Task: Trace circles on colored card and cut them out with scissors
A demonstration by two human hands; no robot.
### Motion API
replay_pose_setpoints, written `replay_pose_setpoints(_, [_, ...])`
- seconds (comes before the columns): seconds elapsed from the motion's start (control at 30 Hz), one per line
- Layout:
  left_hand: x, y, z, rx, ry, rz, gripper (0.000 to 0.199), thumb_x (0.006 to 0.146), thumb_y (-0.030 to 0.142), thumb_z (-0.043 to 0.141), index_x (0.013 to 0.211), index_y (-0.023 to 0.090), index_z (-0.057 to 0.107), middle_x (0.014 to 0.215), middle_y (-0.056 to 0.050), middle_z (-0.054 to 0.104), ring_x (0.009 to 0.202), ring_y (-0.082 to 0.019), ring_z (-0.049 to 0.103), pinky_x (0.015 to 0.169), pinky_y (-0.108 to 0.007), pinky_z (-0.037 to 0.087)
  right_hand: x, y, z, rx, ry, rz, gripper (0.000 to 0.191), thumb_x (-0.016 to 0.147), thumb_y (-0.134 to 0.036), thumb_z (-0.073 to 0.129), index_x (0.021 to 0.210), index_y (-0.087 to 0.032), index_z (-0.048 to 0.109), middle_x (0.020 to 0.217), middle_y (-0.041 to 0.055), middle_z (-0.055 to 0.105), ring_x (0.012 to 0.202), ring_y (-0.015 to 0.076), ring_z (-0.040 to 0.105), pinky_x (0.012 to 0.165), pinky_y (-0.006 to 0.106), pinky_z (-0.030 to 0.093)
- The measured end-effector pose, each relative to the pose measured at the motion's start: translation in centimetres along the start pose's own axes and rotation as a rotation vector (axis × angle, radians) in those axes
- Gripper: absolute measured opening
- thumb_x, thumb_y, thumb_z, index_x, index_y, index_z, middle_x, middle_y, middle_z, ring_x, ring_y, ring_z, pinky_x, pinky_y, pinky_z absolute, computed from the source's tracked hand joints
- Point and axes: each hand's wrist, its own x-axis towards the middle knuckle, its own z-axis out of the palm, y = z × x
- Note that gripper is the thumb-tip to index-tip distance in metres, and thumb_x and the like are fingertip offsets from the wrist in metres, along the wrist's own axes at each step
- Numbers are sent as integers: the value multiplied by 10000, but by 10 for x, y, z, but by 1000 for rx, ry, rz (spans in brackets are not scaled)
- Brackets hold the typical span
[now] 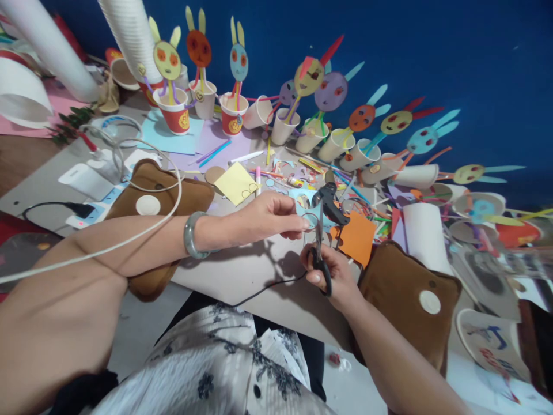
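Observation:
My left hand (270, 216), with a bangle at the wrist, pinches a piece of light blue paper (303, 200) between thumb and fingers. Holes are cut in that paper. My right hand (339, 274) is closed round the black handles of a pair of scissors (321, 265), their blades pointing up at the paper's edge. Just behind the blades lies a black glue gun (329, 199), partly covered by them. Whether the blades are parted is hard to make out. An orange paper sheet (359, 236) lies right of the scissors.
Paper cups (175, 115) with rabbit-faced figures line the blue wall. Brown cushions (408, 300) lie at both sides. A white cable (142, 230) crosses over my left forearm. Yellow paper (237, 183), pens and paper scraps cover the table's middle. A power strip (93, 207) sits at left.

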Motion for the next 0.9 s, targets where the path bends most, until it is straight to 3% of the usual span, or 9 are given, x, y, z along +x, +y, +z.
replay_pose_setpoints(0.9, [3,1,-2,-7,6,79,210,820,250,679,646,141,638,647,-21,678,616,-84,588,589,-204,458,0,-8,0,11,45,43,671,606,-812,788,591,-210,491,551,-38,454,520,104,334,499,267,262])
